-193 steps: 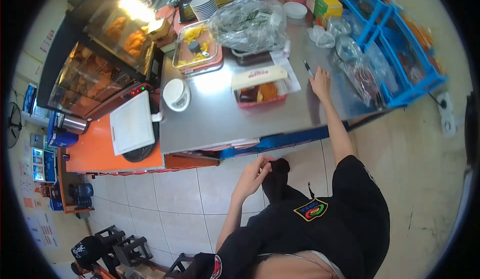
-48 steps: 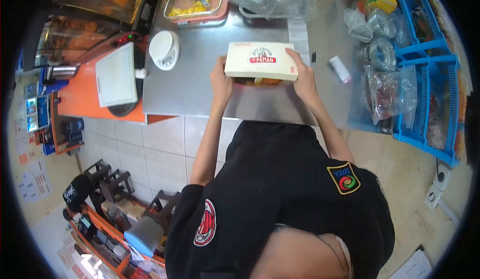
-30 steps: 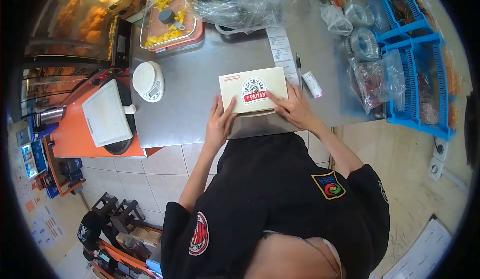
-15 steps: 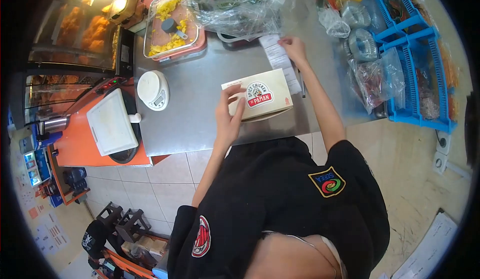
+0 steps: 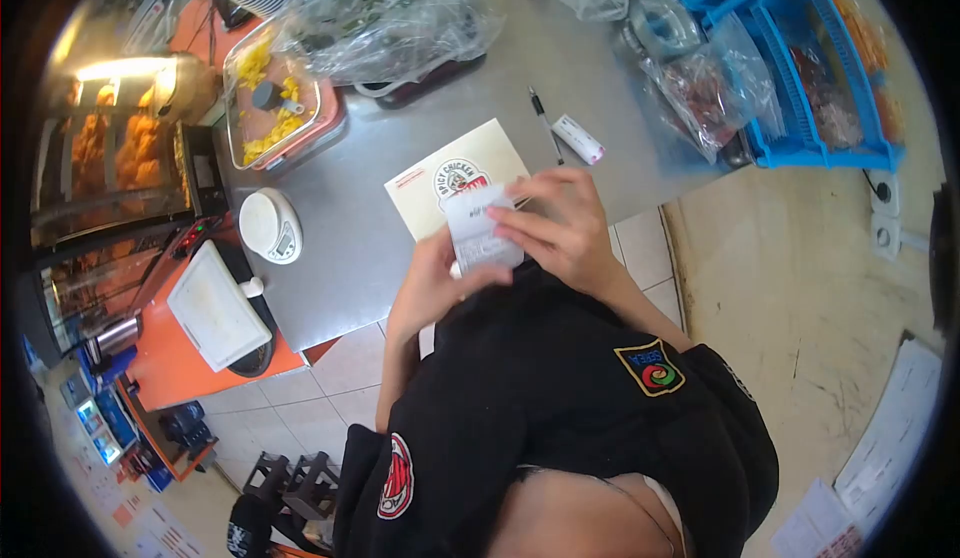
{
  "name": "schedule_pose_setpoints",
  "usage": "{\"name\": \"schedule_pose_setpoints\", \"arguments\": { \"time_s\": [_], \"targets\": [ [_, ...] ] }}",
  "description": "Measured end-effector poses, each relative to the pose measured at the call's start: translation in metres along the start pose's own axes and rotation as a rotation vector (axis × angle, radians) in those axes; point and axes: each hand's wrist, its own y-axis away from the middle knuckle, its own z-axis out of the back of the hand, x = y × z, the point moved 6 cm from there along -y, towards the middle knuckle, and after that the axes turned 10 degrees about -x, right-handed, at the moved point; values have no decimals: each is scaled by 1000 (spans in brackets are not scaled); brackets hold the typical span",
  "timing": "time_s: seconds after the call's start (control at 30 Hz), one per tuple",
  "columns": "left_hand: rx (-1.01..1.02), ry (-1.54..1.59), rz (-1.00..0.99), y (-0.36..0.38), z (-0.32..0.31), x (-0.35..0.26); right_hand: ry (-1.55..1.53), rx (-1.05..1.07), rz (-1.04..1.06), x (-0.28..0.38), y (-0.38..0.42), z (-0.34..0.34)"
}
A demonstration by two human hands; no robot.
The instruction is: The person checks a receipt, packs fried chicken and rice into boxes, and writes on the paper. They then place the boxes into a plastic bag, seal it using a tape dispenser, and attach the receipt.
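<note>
The left hand [image 5: 428, 280] grasps the near-left edge of a paper slip [image 5: 475, 226], the right hand [image 5: 562, 223] its right side — long axis running away from the body; the carton [image 5: 455, 166] lies just beyond the grip.

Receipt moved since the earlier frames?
Yes: the receipt has come up off the steel counter, toward the person, into the left hand and right hand.

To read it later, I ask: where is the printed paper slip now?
Near the centre of the head view, the slip is held by the left hand and right hand, partly hiding the cream box.
</note>
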Motion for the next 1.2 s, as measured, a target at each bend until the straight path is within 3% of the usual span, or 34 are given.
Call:
{"name": "schedule_pose_setpoints", "arguments": {
  "time_s": [0.07,0.13,0.23,0.3,0.37,0.43,0.47,0.5,0.53,0.57,0.6,0.63,0.7,0.77,0.83,0.97,1.0,1.07,1.1,1.17,1.2],
  "targets": [
    [123,19,21,4,-1,-3,4,134,100,3,9,0],
    [389,-327,-107,10,-9,-6,-61,181,91,0,20,2],
    [511,-502,5,3,-16,-1,-159,208,107,-8,31,7],
    [561,-431,-35,-8,-25,-6,-184,189,122,-17,34,11],
    [611,-360,-75,-20,-34,-9,-366,176,-59,-36,36,12],
    [737,-405,-191,-31,-42,-9,-525,157,-368,-58,48,13],
    [749,-492,-257,-40,-41,-17,-503,5,-524,-76,58,17],
    [680,-530,-249,-55,-33,-11,-478,-149,-676,-95,70,21],
    [612,-568,-243,-73,-24,-5,-640,-391,-869,-116,78,27],
    [541,-706,64,-99,-14,-1,-802,-638,-1055,-135,90,30],
    [471,-321,-36,-124,-11,3,-801,-647,-1052,-147,96,36],
    [422,-165,83,-147,-12,9,-814,-680,-1103,-160,105,42],
    [319,-171,-43,-180,-14,31,-829,-718,-1148,-164,113,50],
    [-460,-1231,-770,-175,-30,-1,-794,-695,-1160,-153,118,56],
    [-253,-999,-882,-162,-76,10,-783,-691,-1177,-153,134,58],
    [107,-1129,-426,-165,-138,90,-737,-692,-1255,-147,158,53],
    [112,-1127,-433,-165,-138,87,-733,-701,-1252,-142,160,54],
    [354,-748,-107,-163,-140,98,-701,-664,-1264,-135,162,56],
    [364,-749,-111,-156,-137,93,-698,-675,-1265,-133,162,58],
    [370,-307,-256,-128,-133,59,-729,-672,-1221,-125,156,64],
    [380,-309,-257,-113,-129,51,-727,-683,-1222,-117,151,68]
  ]
}}
